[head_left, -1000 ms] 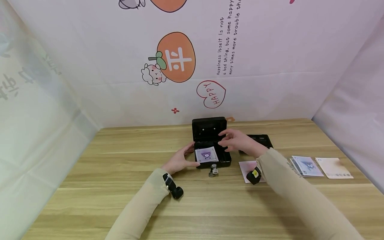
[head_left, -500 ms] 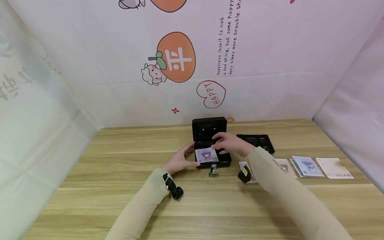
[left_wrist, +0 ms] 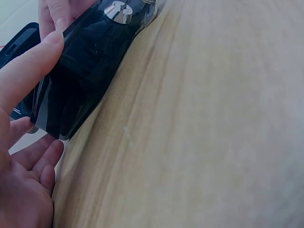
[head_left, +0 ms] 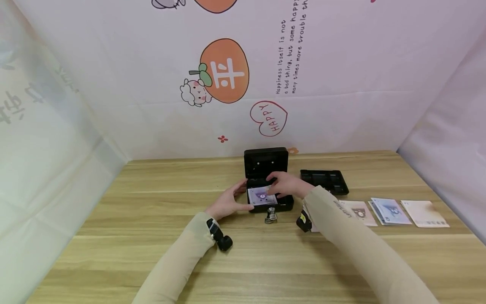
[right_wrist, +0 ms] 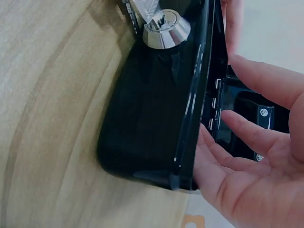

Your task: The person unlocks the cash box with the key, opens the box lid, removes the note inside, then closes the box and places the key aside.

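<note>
Your left hand grips box; can't tell if right hand holds anything. Notes near it likely limp; pinch edges.

A pale printed cloth hangs behind the wood-grained table, with a left cloth panel and a right cloth panel at the sides. The back one bears an orange fruit print with a white character, a white sheep drawing touching it, sideways English lettering, a red heart outline reading "HAPPY", and a small red flower near the tabletop.
</note>
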Action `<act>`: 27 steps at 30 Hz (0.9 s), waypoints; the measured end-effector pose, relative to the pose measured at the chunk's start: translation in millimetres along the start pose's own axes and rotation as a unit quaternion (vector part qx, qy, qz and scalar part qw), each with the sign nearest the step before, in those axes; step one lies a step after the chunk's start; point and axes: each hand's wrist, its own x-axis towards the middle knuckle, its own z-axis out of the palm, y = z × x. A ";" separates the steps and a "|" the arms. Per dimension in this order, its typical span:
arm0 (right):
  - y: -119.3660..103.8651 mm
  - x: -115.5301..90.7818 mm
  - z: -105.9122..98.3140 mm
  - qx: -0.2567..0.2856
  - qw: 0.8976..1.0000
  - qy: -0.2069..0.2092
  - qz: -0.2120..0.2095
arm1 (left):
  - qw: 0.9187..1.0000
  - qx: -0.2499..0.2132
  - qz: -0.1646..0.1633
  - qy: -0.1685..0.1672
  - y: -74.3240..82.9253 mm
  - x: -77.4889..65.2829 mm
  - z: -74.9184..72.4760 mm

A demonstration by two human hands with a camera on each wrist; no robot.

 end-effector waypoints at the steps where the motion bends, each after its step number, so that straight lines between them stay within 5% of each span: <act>1: 0.1 0.7 0.0 -0.009 1.000 0.001 0.000 | 1.000 0.001 0.000 0.000 0.2 -0.1 -0.1; 13: 3.4 5.3 6.4 -0.090 0.996 0.012 0.007 | 1.000 0.005 -0.003 0.002 2.3 -2.3 0.7; 27: 2.0 4.8 12.4 -0.113 0.993 0.036 -0.001 | 1.000 0.006 0.003 0.002 0.1 -2.0 0.5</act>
